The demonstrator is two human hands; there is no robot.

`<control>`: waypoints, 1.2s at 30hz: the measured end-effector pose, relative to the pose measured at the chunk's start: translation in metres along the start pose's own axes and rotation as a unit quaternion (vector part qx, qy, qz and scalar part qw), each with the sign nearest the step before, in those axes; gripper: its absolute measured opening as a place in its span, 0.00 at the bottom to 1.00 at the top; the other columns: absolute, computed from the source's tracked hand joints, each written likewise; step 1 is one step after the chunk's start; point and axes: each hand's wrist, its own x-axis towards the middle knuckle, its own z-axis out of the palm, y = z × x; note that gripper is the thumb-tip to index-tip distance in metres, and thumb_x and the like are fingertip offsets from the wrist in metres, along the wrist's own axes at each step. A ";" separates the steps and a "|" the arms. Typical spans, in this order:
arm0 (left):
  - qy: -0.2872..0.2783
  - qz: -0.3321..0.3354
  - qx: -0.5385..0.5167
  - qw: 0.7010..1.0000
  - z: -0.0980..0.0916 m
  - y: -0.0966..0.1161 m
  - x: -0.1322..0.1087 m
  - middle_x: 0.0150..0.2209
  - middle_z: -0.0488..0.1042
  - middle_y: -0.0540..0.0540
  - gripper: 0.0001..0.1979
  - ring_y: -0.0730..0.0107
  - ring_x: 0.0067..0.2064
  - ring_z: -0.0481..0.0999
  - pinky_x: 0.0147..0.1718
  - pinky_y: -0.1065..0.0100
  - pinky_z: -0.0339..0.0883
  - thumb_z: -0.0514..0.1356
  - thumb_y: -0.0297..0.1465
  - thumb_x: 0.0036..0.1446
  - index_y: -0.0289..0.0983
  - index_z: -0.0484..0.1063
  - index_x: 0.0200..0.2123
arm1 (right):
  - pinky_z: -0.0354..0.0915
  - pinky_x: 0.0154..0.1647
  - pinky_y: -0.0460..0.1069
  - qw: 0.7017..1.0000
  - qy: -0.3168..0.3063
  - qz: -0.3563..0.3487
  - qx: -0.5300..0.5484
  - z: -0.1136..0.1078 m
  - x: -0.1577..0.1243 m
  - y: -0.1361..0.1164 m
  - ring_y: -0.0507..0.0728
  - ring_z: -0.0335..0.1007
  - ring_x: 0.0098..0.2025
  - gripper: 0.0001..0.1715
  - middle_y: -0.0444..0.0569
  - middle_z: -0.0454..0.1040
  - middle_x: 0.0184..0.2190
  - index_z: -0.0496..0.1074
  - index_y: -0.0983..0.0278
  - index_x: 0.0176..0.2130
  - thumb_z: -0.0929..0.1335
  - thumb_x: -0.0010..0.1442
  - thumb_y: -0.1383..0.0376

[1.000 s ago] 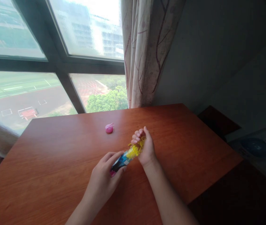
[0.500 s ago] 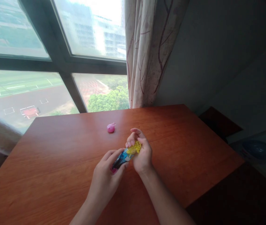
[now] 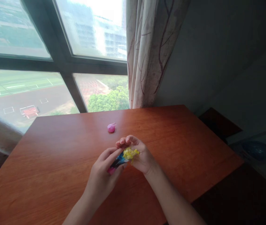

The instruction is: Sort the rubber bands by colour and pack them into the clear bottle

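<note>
My left hand [image 3: 102, 173] is closed around a small container [image 3: 120, 159] with blue and black in its middle and pink at its lower end. The container is tilted, its upper end toward my right hand [image 3: 144, 157]. A tangle of thin yellow loops [image 3: 130, 153], like small rubber bands, shows at that end. Cupped about them, my right hand has its fingers curled over the far side and some loops against the palm. Whether the loops are inside or outside the container is partly hard to see. Beyond my hands a pink rounded piece with ear-like tips [image 3: 111, 127] lies on the table.
The brown wooden table [image 3: 60, 162] reaches to a window [image 3: 62, 65] at the back. A patterned curtain [image 3: 144, 56] hangs behind the table's far edge. At the right, below the table, a bluish clear object [image 3: 256, 150] sits in shadow.
My right hand has moved down and left, and its fingers now reach over the container's upper end. The yellow loops look more spread out. My left hand has shifted slightly left.
</note>
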 end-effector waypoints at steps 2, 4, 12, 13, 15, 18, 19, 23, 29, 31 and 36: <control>0.006 0.012 0.013 1.000 0.000 -0.001 0.000 0.48 0.74 0.42 0.18 0.62 0.48 0.76 0.45 0.67 0.71 0.61 0.28 0.58 0.39 0.73 0.52 | 0.67 0.49 0.50 0.999 -0.009 0.034 -0.040 -0.002 0.000 -0.003 0.55 0.73 0.45 0.11 0.45 0.78 0.37 0.76 0.62 0.31 0.70 0.45 0.75; 0.003 0.008 0.014 1.000 0.001 0.000 0.002 0.48 0.74 0.41 0.18 0.62 0.48 0.76 0.46 0.67 0.71 0.60 0.28 0.58 0.39 0.72 0.52 | 0.68 0.47 0.50 0.998 0.008 0.042 -0.051 -0.003 -0.001 -0.007 0.56 0.74 0.44 0.12 0.45 0.78 0.35 0.77 0.63 0.30 0.70 0.44 0.76; -0.026 -0.047 -0.021 0.998 0.002 0.002 0.005 0.46 0.74 0.44 0.17 0.65 0.45 0.76 0.43 0.69 0.70 0.59 0.28 0.59 0.39 0.72 0.52 | 0.67 0.52 0.51 0.982 0.156 -0.051 0.092 -0.001 -0.008 -0.012 0.53 0.76 0.39 0.12 0.41 0.78 0.29 0.76 0.61 0.29 0.69 0.43 0.75; -0.028 -0.051 -0.020 0.998 0.002 0.001 0.004 0.46 0.74 0.44 0.17 0.65 0.45 0.76 0.43 0.68 0.70 0.59 0.28 0.59 0.39 0.72 0.51 | 0.68 0.51 0.51 0.978 0.170 -0.059 0.104 0.000 -0.007 -0.011 0.53 0.76 0.38 0.10 0.41 0.77 0.28 0.76 0.61 0.28 0.69 0.44 0.75; -0.031 -0.057 -0.017 0.998 0.001 -0.001 0.003 0.46 0.74 0.43 0.16 0.64 0.45 0.77 0.43 0.68 0.71 0.59 0.28 0.58 0.39 0.72 0.51 | 0.70 0.48 0.50 0.971 0.195 -0.076 0.119 -0.001 -0.003 -0.009 0.52 0.76 0.35 0.08 0.41 0.77 0.27 0.75 0.61 0.29 0.70 0.48 0.73; -0.041 -0.060 -0.015 0.997 0.000 0.000 0.002 0.46 0.74 0.43 0.17 0.63 0.45 0.77 0.43 0.67 0.71 0.59 0.29 0.59 0.39 0.72 0.52 | 0.71 0.43 0.49 0.961 0.222 -0.093 0.133 -0.001 0.004 -0.011 0.51 0.76 0.33 0.05 0.42 0.78 0.27 0.76 0.62 0.32 0.71 0.52 0.71; -0.045 -0.059 -0.015 0.997 -0.001 0.000 0.002 0.46 0.74 0.43 0.17 0.63 0.45 0.77 0.43 0.67 0.71 0.59 0.29 0.59 0.39 0.72 0.52 | 0.72 0.40 0.48 0.960 0.225 -0.095 0.140 -0.002 0.006 -0.013 0.51 0.75 0.33 0.04 0.42 0.77 0.27 0.76 0.62 0.33 0.71 0.53 0.70; -0.049 -0.051 -0.014 0.997 -0.002 0.002 0.001 0.46 0.74 0.43 0.16 0.64 0.45 0.76 0.43 0.68 0.71 0.59 0.30 0.59 0.39 0.71 0.52 | 0.64 0.24 0.38 0.958 0.195 -0.091 0.189 -0.002 0.011 -0.024 0.46 0.68 0.25 0.03 0.38 0.69 0.21 0.74 0.64 0.33 0.69 0.55 0.70; -0.050 -0.043 -0.012 0.998 -0.003 -0.001 -0.001 0.46 0.74 0.44 0.17 0.65 0.45 0.76 0.44 0.69 0.70 0.59 0.28 0.59 0.39 0.71 0.52 | 0.55 0.18 0.37 0.963 0.147 -0.131 0.184 0.000 0.013 -0.035 0.44 0.56 0.20 0.08 0.38 0.64 0.23 0.71 0.63 0.33 0.67 0.51 0.73; -0.052 -0.041 -0.011 0.998 -0.002 -0.001 -0.002 0.46 0.74 0.44 0.17 0.65 0.45 0.76 0.43 0.69 0.70 0.59 0.28 0.58 0.39 0.71 0.52 | 0.54 0.18 0.38 0.968 0.125 -0.151 0.159 0.001 0.013 -0.034 0.44 0.56 0.21 0.08 0.38 0.63 0.24 0.69 0.63 0.30 0.66 0.48 0.75; -0.050 -0.044 -0.012 0.998 0.002 0.001 -0.002 0.45 0.74 0.43 0.17 0.65 0.44 0.77 0.43 0.68 0.71 0.59 0.29 0.59 0.39 0.71 0.51 | 0.48 0.18 0.41 0.971 0.104 -0.203 0.065 0.006 0.012 -0.030 0.46 0.46 0.17 0.12 0.37 0.53 0.17 0.57 0.63 0.19 0.64 0.45 0.75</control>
